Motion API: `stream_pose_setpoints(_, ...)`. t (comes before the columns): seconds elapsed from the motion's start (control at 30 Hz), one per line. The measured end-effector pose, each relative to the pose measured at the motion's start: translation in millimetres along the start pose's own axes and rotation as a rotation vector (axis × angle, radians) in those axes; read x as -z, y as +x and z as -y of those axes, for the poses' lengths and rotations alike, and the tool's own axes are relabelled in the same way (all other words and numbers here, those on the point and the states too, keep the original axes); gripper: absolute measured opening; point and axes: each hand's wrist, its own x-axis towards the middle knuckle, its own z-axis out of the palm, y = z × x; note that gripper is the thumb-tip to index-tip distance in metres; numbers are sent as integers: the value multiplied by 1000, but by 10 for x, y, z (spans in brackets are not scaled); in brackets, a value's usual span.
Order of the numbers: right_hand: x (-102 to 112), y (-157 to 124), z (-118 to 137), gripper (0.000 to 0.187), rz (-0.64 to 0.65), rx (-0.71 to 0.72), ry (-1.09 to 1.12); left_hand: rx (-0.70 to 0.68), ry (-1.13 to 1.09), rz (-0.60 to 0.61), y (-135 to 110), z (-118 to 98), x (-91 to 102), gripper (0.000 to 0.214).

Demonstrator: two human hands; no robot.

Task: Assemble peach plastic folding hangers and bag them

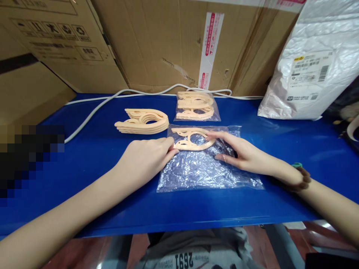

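A peach folding hanger (183, 147) lies at the upper left of a flat clear plastic bag (193, 173); whether it is inside or on top, I cannot tell. My left hand (147, 155) is closed in a pinch at the bag's left edge, right by the hanger's lower end. On the other side, my right hand (242, 153) touches the hanger's curved right end with its fingertips. Its thumb is spread away over the film. Just left of the bag sits a neat stack of similar hangers (143, 129).
Behind the bag is another clear bag holding hangers (195, 106). A white cable (95, 112) runs along the back of the blue table (112, 213). Cardboard boxes (157, 45) wall off the rear, and a white shipping bag (303, 74) leans at the right.
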Motion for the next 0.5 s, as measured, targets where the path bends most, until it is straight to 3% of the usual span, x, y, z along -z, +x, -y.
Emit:
stream_pose_setpoints(0.27,98,-81,-95,78,-15,-65,-81,-111,-193,-28,-23,63,1,19)
stream_pose_setpoints(0.5,192,-79,-184,81,5,-114,-86,-168,-243,-82,-6,82,-22,24)
